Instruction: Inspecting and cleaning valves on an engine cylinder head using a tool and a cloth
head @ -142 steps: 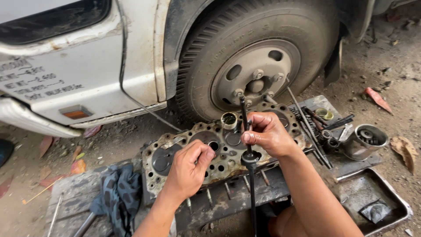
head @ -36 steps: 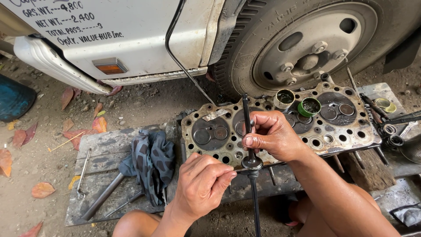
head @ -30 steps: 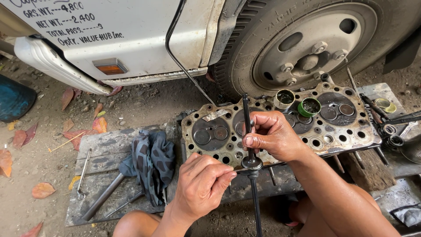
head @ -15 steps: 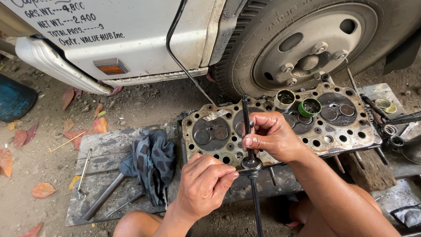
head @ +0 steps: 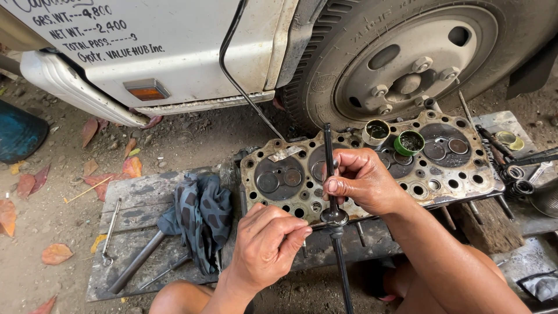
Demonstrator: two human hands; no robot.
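The cylinder head is dull grey metal, blotched with rust-brown and black soot around its round chambers. On its far edge sits a small green tin with dark paste, and left of it a cream-rimmed tin. The slim rod across the head is black. Left of the head, a rag shows a grey-and-black mottled pattern. Behind the head, the truck body is white with an orange marker lamp.
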